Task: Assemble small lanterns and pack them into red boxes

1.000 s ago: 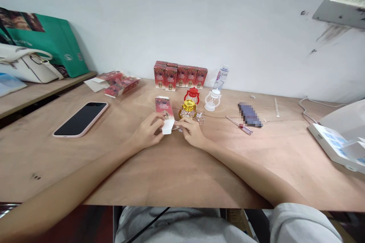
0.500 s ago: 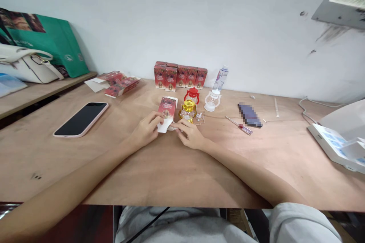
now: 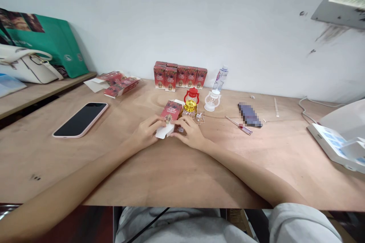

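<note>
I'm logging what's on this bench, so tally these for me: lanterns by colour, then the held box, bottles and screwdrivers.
Red lantern: 1
Gold lantern: 1
White lantern: 1
Held red box: 1
Bottle: 1
Screwdriver: 1
Total: 6

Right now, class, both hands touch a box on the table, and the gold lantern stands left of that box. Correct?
Not quite: the head view shows the gold lantern standing right of the box. The left hand and right hand do touch it.
</note>
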The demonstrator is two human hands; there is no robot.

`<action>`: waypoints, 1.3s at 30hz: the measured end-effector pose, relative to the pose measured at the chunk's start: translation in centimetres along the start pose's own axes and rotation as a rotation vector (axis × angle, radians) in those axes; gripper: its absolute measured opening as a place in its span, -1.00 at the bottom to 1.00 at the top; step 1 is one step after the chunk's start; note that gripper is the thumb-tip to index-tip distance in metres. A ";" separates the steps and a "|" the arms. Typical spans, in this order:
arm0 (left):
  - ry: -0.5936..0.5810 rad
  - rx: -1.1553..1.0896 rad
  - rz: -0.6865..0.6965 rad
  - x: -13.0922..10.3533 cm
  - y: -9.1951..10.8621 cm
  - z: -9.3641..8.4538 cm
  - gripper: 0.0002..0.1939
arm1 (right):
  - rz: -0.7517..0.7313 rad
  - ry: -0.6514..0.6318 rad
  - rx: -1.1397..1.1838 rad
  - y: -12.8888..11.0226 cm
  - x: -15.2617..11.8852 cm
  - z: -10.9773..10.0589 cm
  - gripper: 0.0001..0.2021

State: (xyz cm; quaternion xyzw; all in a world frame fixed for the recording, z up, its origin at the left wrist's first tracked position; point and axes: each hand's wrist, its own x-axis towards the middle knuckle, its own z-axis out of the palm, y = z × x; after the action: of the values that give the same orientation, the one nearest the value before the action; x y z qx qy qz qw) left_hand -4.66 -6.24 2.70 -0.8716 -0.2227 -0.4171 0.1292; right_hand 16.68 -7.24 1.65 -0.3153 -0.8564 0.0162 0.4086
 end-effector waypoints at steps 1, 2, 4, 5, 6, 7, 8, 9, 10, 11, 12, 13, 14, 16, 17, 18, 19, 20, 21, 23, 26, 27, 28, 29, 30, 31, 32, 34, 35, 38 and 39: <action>0.000 -0.012 0.007 0.0 0.1 0.0 -0.84 | 0.006 0.010 -0.021 -0.1 0.0 -0.1 -0.67; -0.007 -0.030 0.013 0.0 0.1 0.0 -0.81 | 0.007 0.017 -0.034 -0.1 0.0 -0.1 -0.67; -0.032 -0.074 0.021 0.1 0.1 -0.1 -0.77 | 0.001 0.020 -0.044 -0.2 0.1 -0.1 -0.66; -0.046 -0.094 0.024 0.2 0.0 -0.2 -0.75 | 0.003 0.017 -0.044 -0.2 0.1 -0.1 -0.66; -0.059 -0.109 0.024 0.2 -0.1 -0.3 -0.74 | 0.010 0.012 -0.039 -0.2 0.1 -0.1 -0.65; -0.071 -0.118 0.024 0.2 -0.1 -0.3 -0.73 | 0.018 0.004 -0.030 -0.3 0.1 -0.1 -0.64; -0.085 -0.123 0.026 0.2 -0.2 -0.4 -0.72 | 0.026 -0.004 -0.018 -0.3 0.1 -0.1 -0.63; -0.093 -0.125 0.029 0.2 -0.3 -0.4 -0.71 | 0.032 -0.012 -0.005 -0.3 0.1 -0.1 -0.63; -0.103 -0.123 0.033 0.2 -0.3 -0.4 -0.71 | 0.035 -0.017 0.007 -0.3 0.1 -0.1 -0.63; -0.109 -0.119 0.035 0.1 -0.3 -0.3 -0.71 | 0.038 -0.020 0.019 -0.3 0.1 -0.2 -0.63; -0.112 -0.112 0.036 0.1 -0.3 -0.3 -0.71 | 0.039 -0.021 0.031 -0.3 0.2 -0.2 -0.63; -0.111 -0.103 0.039 0.0 -0.3 -0.2 -0.71 | 0.040 -0.023 0.044 -0.3 0.2 -0.2 -0.63; -0.107 -0.091 0.037 0.0 -0.3 -0.1 -0.72 | 0.041 -0.025 0.057 -0.3 0.2 -0.2 -0.64; -0.099 -0.064 0.032 -0.1 -0.3 0.1 -0.73 | 0.040 -0.032 0.080 -0.2 0.3 -0.2 -0.65; -0.092 -0.049 0.031 -0.2 -0.3 0.1 -0.74 | 0.038 -0.035 0.087 -0.1 0.3 -0.2 -0.66; -0.087 -0.034 0.030 -0.2 -0.3 0.2 -0.75 | 0.035 -0.036 0.091 -0.1 0.3 -0.2 -0.67; -0.081 -0.021 0.029 -0.2 -0.3 0.2 -0.77 | 0.032 -0.035 0.093 -0.1 0.3 -0.2 -0.67; -0.079 -0.012 0.028 -0.1 -0.2 0.1 -0.79 | 0.029 -0.031 0.093 -0.1 0.3 -0.2 -0.67; -0.080 -0.011 0.028 -0.1 -0.2 0.1 -0.81 | 0.026 -0.027 0.094 0.0 0.3 -0.2 -0.68; -0.094 -0.027 0.014 0.1 -0.1 -0.1 -0.82 | 0.026 -0.018 0.096 0.0 0.3 -0.1 -0.69; -0.085 -0.072 -0.003 0.5 0.1 -0.5 -0.83 | 0.030 -0.018 0.100 0.1 0.3 -0.1 -0.73; -0.073 -0.087 0.000 0.6 0.1 -0.6 -0.83 | 0.030 -0.018 0.099 0.1 0.3 -0.1 -0.75; -0.061 -0.101 0.006 0.7 0.2 -0.7 -0.83 | 0.030 -0.016 0.096 0.2 0.2 0.0 -0.77; -0.054 -0.118 0.013 0.8 0.3 -0.9 -0.82 | 0.030 -0.012 0.093 0.2 0.2 0.0 -0.79; -0.054 -0.142 0.022 0.9 0.4 -1.0 -0.80 | 0.032 -0.006 0.091 0.3 0.2 0.1 -0.81; -0.059 -0.168 0.028 1.0 0.5 -1.2 -0.77 | 0.038 0.004 0.092 0.4 0.1 0.2 -0.83; -0.072 -0.197 0.032 1.1 0.6 -1.3 -0.74 | 0.046 0.014 0.097 0.4 0.1 0.2 -0.84; -0.117 -0.253 0.036 1.2 0.7 -1.5 -0.69 | 0.068 0.036 0.116 0.5 0.1 0.3 -0.83; -0.139 -0.274 0.035 1.2 0.7 -1.6 -0.68 | 0.077 0.046 0.127 0.6 0.1 0.3 -0.82; -0.146 -0.288 0.009 1.1 0.6 -1.3 -0.69 | 0.081 0.069 0.147 0.6 0.1 0.3 -0.82; -0.126 -0.276 -0.008 1.1 0.5 -1.2 -0.70 | 0.073 0.078 0.150 0.7 0.1 0.3 -0.83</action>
State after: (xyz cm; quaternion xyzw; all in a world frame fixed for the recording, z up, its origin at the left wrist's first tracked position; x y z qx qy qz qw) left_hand -4.58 -6.89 4.24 -0.9046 -0.1746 -0.3888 -0.0077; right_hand 16.76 -6.59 1.29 -0.3153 -0.8241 0.0828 0.4632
